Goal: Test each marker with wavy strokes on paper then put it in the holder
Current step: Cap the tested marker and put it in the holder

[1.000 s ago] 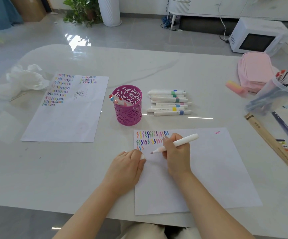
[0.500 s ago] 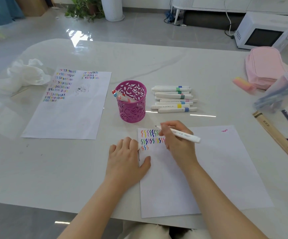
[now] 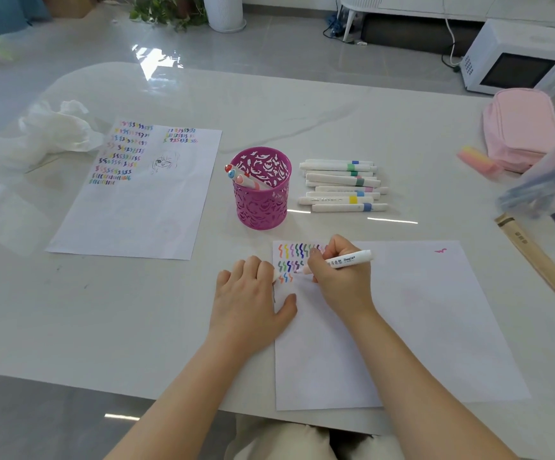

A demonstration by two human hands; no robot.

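Note:
My right hand [image 3: 339,283] grips a white marker [image 3: 352,259] whose pink tip touches the white paper [image 3: 419,327] at the third row of coloured wavy strokes. Flat on that sheet's left edge lies my left hand [image 3: 249,303], fingers straight; a small white bit shows by its index finger, and I cannot tell what it is. Just beyond the sheet stands the magenta cut-out holder [image 3: 261,207] with three markers [image 3: 239,177] leaning in it. To the holder's right, several capped white markers [image 3: 339,185] lie in a row.
A second sheet [image 3: 136,210] covered in strokes lies to the left, with a crumpled tissue [image 3: 57,131] behind it. At the right edge are a pink pouch [image 3: 518,127], a pink eraser [image 3: 477,164], a clear pen box [image 3: 541,184] and a wooden ruler [image 3: 541,267].
My left hand went from curled to flat on the paper's edge. My right hand turned the marker and brought its tip down to the third row of strokes.

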